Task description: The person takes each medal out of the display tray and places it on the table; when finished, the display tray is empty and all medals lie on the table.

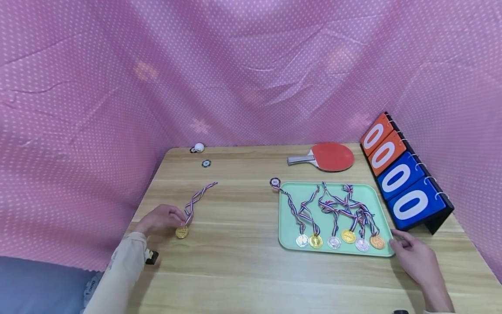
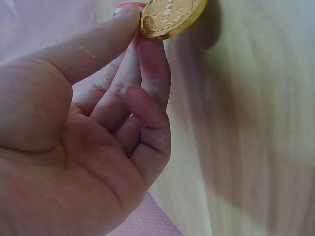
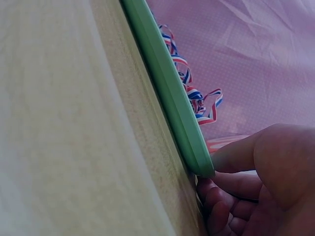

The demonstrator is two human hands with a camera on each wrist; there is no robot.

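Note:
At the table's left, my left hand (image 1: 162, 219) pinches a gold medal (image 1: 182, 232) between thumb and fingertips. In the left wrist view the gold medal (image 2: 173, 15) shows its embossed face. Its red, white and blue ribbon (image 1: 195, 199) trails away across the wood. My right hand (image 1: 417, 257) grips the near right corner of a light green tray (image 1: 288, 248), with the thumb at the rim (image 3: 199, 152) and the other fingers curled below. Gold medals (image 1: 348, 236), silver medals (image 1: 334, 242) and a bronze medal (image 1: 377, 241) lie along the tray's near side, their ribbons tangled behind them.
A red table tennis paddle (image 1: 333, 157) lies behind the tray. To the right stands a flip scoreboard (image 1: 404, 174) showing zeros. A white ball (image 1: 199, 147) and a round chip (image 1: 206, 163) are at the back left. Another chip (image 1: 275, 182) touches the tray's far left corner. Pink curtain (image 1: 251, 78) surrounds the table.

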